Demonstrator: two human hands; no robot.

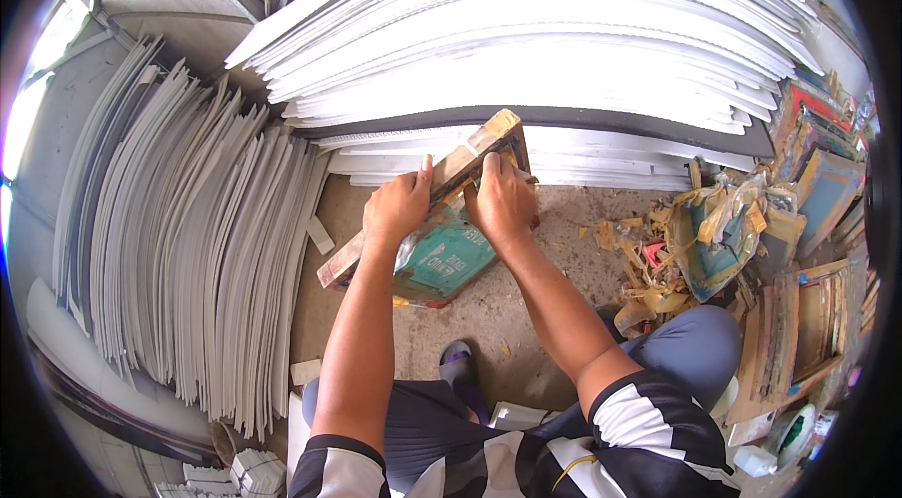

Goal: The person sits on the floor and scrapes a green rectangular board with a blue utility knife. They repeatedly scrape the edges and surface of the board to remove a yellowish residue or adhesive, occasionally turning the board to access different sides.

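A worn wooden frame [460, 162] is tilted up on its edge in front of me, one long bar running from lower left to upper right. My left hand [398, 207] is closed round the middle of that bar, its thumb on top and the other fingers hidden. Near the frame's far right corner, my right hand [505, 202] is closed on its inner side, fingertips partly out of sight. Just below my hands shows a teal mesh panel [443, 258] with pale lettering. Whether it belongs to the held frame or to another beneath it, I cannot tell.
White sheets [526, 52] are stacked high ahead, and upright grey-white sheets [188, 235] lean at left. Torn film and tape scraps [648, 287] are heaped at right beside old wooden frames [817, 324]. My sandalled foot [458, 366] is on the dusty concrete floor [554, 329].
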